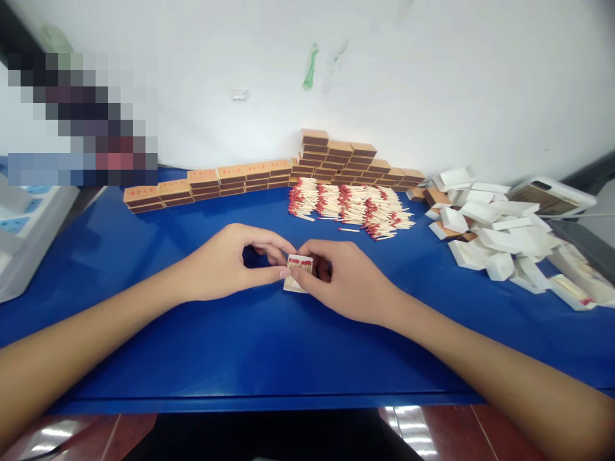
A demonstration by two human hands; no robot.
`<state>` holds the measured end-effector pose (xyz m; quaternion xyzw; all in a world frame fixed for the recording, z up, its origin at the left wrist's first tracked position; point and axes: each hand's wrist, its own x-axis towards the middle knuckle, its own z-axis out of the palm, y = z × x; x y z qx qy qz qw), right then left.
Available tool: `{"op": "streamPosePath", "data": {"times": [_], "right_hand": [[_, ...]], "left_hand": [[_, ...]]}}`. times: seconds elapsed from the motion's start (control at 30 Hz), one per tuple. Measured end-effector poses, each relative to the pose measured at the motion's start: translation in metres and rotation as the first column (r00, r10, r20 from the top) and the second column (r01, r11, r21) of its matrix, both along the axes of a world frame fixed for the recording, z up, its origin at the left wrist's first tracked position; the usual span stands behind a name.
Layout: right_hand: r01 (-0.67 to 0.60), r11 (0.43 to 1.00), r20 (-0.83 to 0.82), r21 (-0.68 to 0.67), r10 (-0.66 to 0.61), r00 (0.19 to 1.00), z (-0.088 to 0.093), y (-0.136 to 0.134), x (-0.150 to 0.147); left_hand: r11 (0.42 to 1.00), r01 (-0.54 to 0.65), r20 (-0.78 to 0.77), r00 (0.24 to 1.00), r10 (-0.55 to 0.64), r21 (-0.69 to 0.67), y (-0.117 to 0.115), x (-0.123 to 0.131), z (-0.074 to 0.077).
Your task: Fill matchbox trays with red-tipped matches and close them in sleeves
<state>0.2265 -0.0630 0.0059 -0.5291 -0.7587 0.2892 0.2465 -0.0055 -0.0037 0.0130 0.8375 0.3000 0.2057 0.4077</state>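
A small white matchbox tray (296,289) with red-headed matches in it is held between both hands above the blue table (259,358). My left hand (240,261) has its thumb and fingers closed on the tray's left side. From the right, my right hand (341,275) grips the same tray, its thumb lying over the matches. Just beyond the hands lies a spread pile of loose matches (350,203), heads mostly to the left.
Closed matchboxes (230,179) stand stacked in a long row along the wall, highest near the middle. White empty trays (504,237) are heaped at the right, beside a phone (552,195). A pale plastic container (36,256) stands at the far left.
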Motion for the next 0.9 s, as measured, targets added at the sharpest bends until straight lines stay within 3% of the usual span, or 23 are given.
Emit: {"op": "streamPosePath", "data": {"times": [0.9], "right_hand": [[0.000, 1.000, -0.037, -0.020, -0.001, 0.999, -0.0009, -0.0001, 0.0010]], "left_hand": [[1.000, -0.005, -0.009, 1.000, 0.005, 0.010, -0.0006, 0.0003, 0.0013]]}}
